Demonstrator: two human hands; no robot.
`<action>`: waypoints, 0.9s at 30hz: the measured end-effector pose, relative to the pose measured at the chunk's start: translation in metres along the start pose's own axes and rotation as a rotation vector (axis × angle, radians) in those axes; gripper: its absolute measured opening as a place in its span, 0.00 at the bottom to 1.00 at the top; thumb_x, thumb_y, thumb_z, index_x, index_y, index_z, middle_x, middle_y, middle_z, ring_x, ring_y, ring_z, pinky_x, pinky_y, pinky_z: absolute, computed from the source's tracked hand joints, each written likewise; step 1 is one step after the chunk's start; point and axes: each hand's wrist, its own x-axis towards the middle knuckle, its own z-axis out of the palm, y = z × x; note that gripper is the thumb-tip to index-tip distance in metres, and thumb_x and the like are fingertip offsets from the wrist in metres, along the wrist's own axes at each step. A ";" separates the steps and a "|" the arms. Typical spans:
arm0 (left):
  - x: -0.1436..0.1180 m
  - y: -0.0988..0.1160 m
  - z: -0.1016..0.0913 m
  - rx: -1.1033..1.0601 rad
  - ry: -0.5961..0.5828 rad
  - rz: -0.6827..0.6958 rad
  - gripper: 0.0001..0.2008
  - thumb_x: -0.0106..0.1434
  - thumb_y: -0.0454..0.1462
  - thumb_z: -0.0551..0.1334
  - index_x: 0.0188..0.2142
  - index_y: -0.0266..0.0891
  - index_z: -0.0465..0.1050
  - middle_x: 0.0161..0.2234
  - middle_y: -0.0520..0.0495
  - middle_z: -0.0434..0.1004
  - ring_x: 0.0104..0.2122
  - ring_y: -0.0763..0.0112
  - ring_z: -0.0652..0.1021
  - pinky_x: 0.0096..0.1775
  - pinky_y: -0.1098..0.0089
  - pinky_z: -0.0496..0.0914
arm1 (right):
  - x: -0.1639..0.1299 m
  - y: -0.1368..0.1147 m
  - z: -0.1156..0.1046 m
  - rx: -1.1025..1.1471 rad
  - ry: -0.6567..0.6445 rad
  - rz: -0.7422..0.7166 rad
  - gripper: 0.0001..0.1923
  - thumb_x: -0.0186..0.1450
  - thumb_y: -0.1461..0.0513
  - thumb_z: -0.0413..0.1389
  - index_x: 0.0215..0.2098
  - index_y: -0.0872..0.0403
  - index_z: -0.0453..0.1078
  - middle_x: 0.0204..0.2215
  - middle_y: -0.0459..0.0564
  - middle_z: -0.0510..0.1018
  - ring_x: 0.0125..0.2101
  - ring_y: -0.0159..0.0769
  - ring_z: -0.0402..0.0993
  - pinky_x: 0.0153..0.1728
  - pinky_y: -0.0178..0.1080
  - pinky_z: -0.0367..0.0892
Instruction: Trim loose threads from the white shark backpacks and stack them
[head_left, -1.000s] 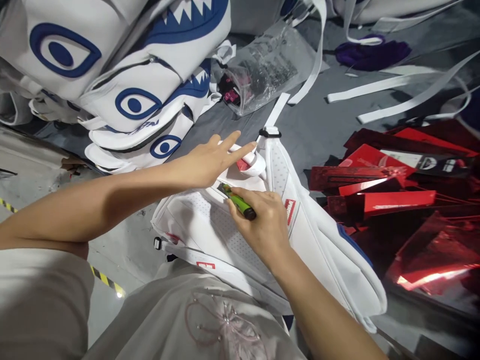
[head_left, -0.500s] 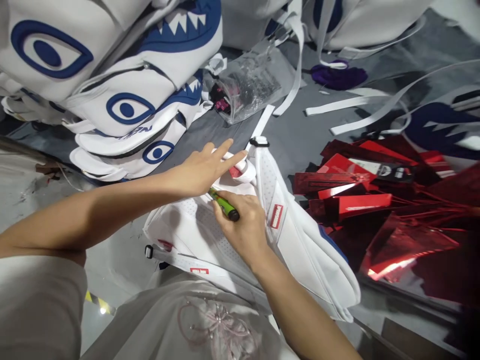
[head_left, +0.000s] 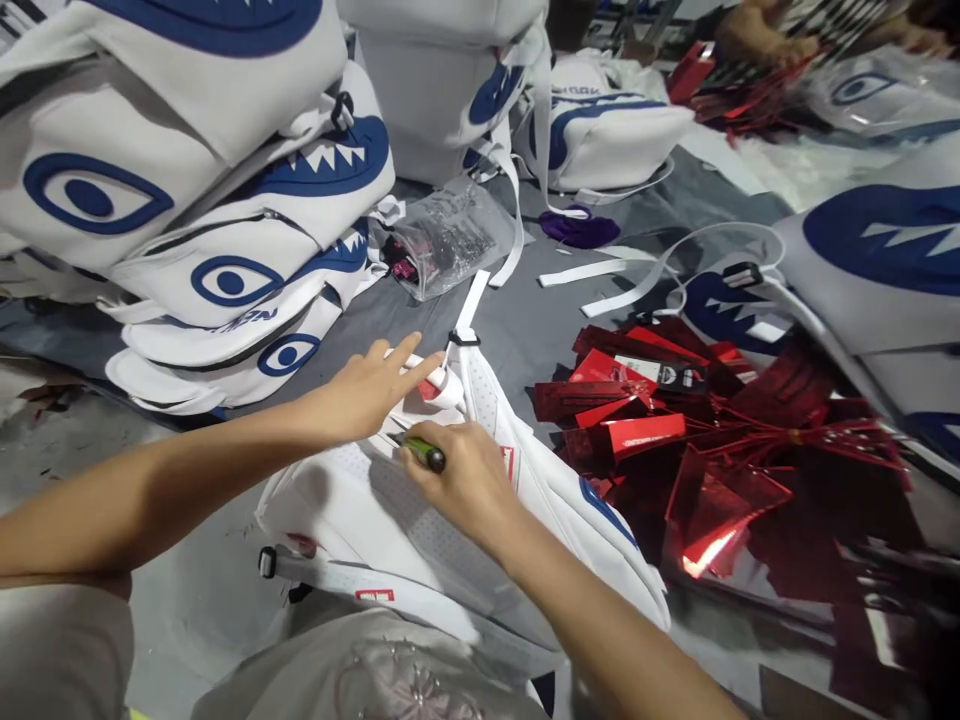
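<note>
A white backpack (head_left: 420, 530) lies in front of me, its padded back and shoulder straps facing up. My right hand (head_left: 457, 470) is closed around a green pen (head_left: 424, 453) with a dark end, its tip low against the top part of the backpack. Beside it, my left hand (head_left: 367, 390) rests on the bag's top edge, fingers spread, next to the white carry loop (head_left: 442, 390) with a red patch. What lies under the left palm is hidden. A black strap buckle (head_left: 465, 338) sits just beyond the loop.
White backpacks with blue eyes (head_left: 236, 280) are stacked at left. A clear bag of small parts (head_left: 450, 240), a purple item (head_left: 579, 228) and white straps (head_left: 592, 265) lie behind. Red tags (head_left: 645, 435) are heaped at right. Another person's hands (head_left: 772, 40) show far back.
The view has tilted up, showing more of the table's far side. My right hand with the pen has shifted slightly on the bag; my left hand keeps its place there.
</note>
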 end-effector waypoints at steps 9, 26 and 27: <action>0.009 -0.004 0.000 -0.096 -0.083 0.000 0.49 0.60 0.21 0.54 0.72 0.53 0.33 0.74 0.40 0.33 0.62 0.47 0.63 0.50 0.55 0.71 | 0.156 0.073 -0.069 -0.403 0.118 -0.281 0.25 0.58 0.71 0.50 0.53 0.56 0.74 0.53 0.55 0.79 0.51 0.47 0.77 0.50 0.46 0.71; 0.008 0.004 0.009 0.011 -0.013 -0.057 0.48 0.58 0.20 0.51 0.72 0.53 0.42 0.73 0.42 0.44 0.58 0.51 0.69 0.43 0.61 0.74 | 0.111 0.201 -0.052 -0.925 -0.387 0.213 0.21 0.70 0.69 0.41 0.55 0.61 0.70 0.50 0.67 0.74 0.46 0.50 0.76 0.45 0.46 0.60; 0.010 0.004 0.009 0.018 -0.002 -0.056 0.47 0.58 0.20 0.51 0.72 0.53 0.42 0.73 0.41 0.44 0.58 0.51 0.69 0.42 0.61 0.74 | 0.108 0.200 -0.047 -0.908 -0.361 0.235 0.22 0.71 0.68 0.42 0.59 0.59 0.67 0.51 0.66 0.74 0.46 0.49 0.77 0.44 0.45 0.61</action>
